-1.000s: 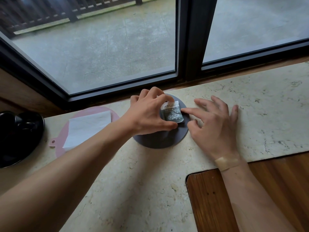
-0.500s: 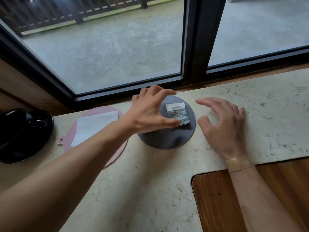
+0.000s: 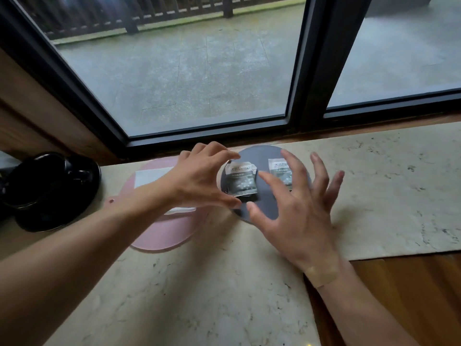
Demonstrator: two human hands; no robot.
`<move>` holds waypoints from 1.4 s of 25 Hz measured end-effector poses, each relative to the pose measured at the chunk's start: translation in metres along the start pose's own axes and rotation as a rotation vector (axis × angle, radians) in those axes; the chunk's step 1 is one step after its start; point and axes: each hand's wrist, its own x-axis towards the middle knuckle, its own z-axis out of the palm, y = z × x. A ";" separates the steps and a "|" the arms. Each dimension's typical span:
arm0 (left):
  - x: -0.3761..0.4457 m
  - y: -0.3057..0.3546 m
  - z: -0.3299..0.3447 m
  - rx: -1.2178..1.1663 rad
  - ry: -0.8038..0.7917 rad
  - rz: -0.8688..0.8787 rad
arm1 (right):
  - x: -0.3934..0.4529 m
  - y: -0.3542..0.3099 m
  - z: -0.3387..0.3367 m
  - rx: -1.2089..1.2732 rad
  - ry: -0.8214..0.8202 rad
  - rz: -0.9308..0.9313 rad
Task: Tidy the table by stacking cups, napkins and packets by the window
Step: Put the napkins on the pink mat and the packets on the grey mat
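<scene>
A dark grey round mat [image 3: 264, 208] lies on the pale marble tabletop [image 3: 199, 283], close against the window frame [image 3: 311, 71]. Two small grey packets rest on the mat. The left packet [image 3: 240, 179] sits on the mat's left half, and the left hand [image 3: 199, 178] is curved around it, thumb at its near edge and fingertips at its far edge; whether the fingers actually pinch it or just bracket it I cannot tell. The right packet [image 3: 280, 172] lies flat on the mat's right half, partly hidden behind the right hand [image 3: 299, 216], which hovers above the mat with fingers spread wide and holds nothing. A tan plaster wraps that wrist. Left of the mat is a pink round mat [image 3: 162, 233] with a white napkin [image 3: 152, 177] on it, the left forearm crossing over both. Farther left of the mat sit black cups [image 3: 50, 188].
</scene>
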 end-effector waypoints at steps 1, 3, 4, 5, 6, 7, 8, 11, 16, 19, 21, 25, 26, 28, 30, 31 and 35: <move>0.000 -0.001 0.002 0.008 0.002 -0.001 | -0.004 -0.005 0.003 -0.013 -0.009 0.009; 0.000 -0.003 0.003 0.000 0.003 -0.005 | -0.011 -0.013 0.008 -0.040 -0.016 0.024; 0.000 -0.002 0.003 -0.012 0.011 -0.005 | -0.011 -0.015 0.010 -0.059 -0.016 0.029; 0.000 -0.001 0.003 -0.018 0.021 -0.002 | -0.010 -0.017 0.011 -0.079 -0.015 0.033; 0.001 0.001 0.004 -0.015 0.031 0.006 | -0.008 -0.018 0.012 -0.095 -0.014 0.035; 0.002 0.001 0.005 -0.004 0.040 0.018 | -0.007 -0.019 0.013 -0.106 -0.015 0.038; 0.004 0.001 0.005 0.006 0.044 0.030 | -0.006 -0.019 0.013 -0.112 -0.017 0.043; 0.009 -0.002 0.001 0.021 0.012 0.055 | -0.007 -0.020 0.015 -0.131 -0.046 0.055; 0.014 -0.004 -0.006 0.011 -0.091 0.100 | -0.005 -0.019 0.016 -0.147 -0.076 0.054; 0.016 -0.004 -0.010 0.022 -0.116 0.101 | -0.003 -0.019 0.016 -0.141 -0.091 0.065; 0.015 -0.005 -0.010 0.014 -0.101 0.096 | -0.003 -0.020 0.017 -0.136 -0.101 0.064; 0.007 -0.004 0.000 0.020 0.001 0.084 | -0.001 -0.020 0.016 -0.135 -0.114 0.071; 0.006 -0.003 0.002 0.026 0.016 0.080 | -0.001 -0.021 0.016 -0.127 -0.118 0.076; 0.004 -0.003 0.003 0.036 0.032 0.059 | 0.000 -0.020 0.017 -0.114 -0.133 0.079; 0.003 -0.002 0.003 0.049 0.038 0.047 | 0.001 -0.019 0.017 -0.106 -0.140 0.079; 0.002 -0.002 0.003 0.054 0.038 0.048 | 0.001 -0.019 0.017 -0.104 -0.141 0.082; 0.003 -0.002 0.003 0.057 0.016 0.041 | 0.001 -0.020 0.017 -0.096 -0.142 0.083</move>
